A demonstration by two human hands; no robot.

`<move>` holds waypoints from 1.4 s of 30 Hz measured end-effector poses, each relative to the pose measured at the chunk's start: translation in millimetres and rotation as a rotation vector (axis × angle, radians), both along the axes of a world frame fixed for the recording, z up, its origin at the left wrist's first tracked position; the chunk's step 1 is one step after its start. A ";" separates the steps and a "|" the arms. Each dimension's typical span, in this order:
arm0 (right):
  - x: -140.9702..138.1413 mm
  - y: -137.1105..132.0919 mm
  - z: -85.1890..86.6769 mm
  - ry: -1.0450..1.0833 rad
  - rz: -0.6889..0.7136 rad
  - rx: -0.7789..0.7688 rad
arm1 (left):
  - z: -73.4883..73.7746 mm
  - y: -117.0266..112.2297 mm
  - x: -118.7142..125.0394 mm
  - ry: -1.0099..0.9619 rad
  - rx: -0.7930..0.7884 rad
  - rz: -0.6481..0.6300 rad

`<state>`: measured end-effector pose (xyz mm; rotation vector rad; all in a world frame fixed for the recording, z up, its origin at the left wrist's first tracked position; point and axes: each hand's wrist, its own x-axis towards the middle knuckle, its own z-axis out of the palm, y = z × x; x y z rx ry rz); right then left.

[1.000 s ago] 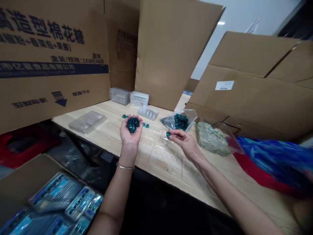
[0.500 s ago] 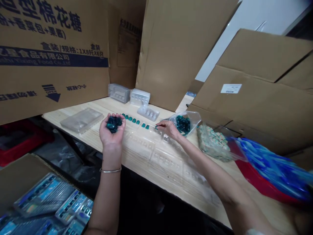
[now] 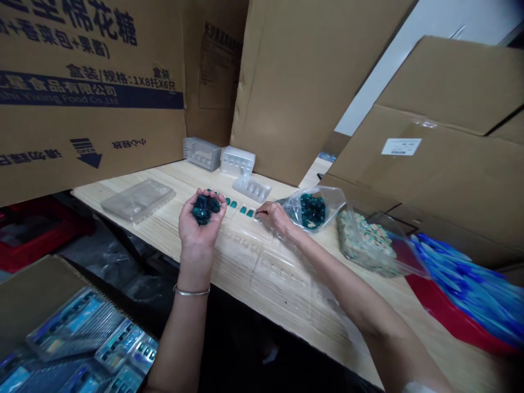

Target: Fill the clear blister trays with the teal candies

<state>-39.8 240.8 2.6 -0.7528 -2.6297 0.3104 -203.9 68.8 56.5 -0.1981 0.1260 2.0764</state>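
Observation:
My left hand (image 3: 200, 226) is cupped palm up around a heap of glossy dark green candy pieces (image 3: 206, 207), fingers curled at its sides. To its right, my right hand (image 3: 275, 215) reaches over the clear plastic trays (image 3: 282, 273) with thumb and fingers pinched together. A small dark green piece seems to be at those fingertips, mostly hidden. Just left of them, several green pieces (image 3: 246, 211) lie in a row in the tray pockets. My left hand covers part of that row. Beside my right wrist lies a clear bag (image 3: 333, 197) of the same pieces (image 3: 313, 210).
A clear container of pale green and orange bits (image 3: 364, 240) and a red tub (image 3: 446, 314) with blue packets (image 3: 470, 278) stand right. Stacked trays (image 3: 200, 154) and a closed clear case (image 3: 139, 199) are behind and left. Cardboard boxes (image 3: 319, 71) wall the back; packed sets (image 3: 82, 327) sit lower left.
My left hand has moved right with its heap, now hiding more of the row. My right hand has shifted slightly left, closer to the green pieces. The view has shifted slightly.

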 end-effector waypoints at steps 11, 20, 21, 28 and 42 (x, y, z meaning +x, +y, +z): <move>3.9 -0.2 -7.2 0.111 0.088 -0.015 | -3.2 6.3 3.9 0.001 -0.002 -0.035; 6.5 -4.4 -6.3 0.116 0.074 -0.023 | -2.9 6.9 5.6 0.002 -0.012 -0.034; 6.6 -5.5 -5.3 0.092 0.086 -0.003 | -2.8 6.9 5.7 0.004 -0.011 -0.034; -0.5 -2.3 -6.9 0.037 -0.033 -0.020 | -1.9 8.1 8.7 -0.012 -0.018 -0.049; -7.6 -7.9 -10.5 -0.029 -0.118 0.044 | -5.6 13.6 12.4 -0.019 -0.001 -0.070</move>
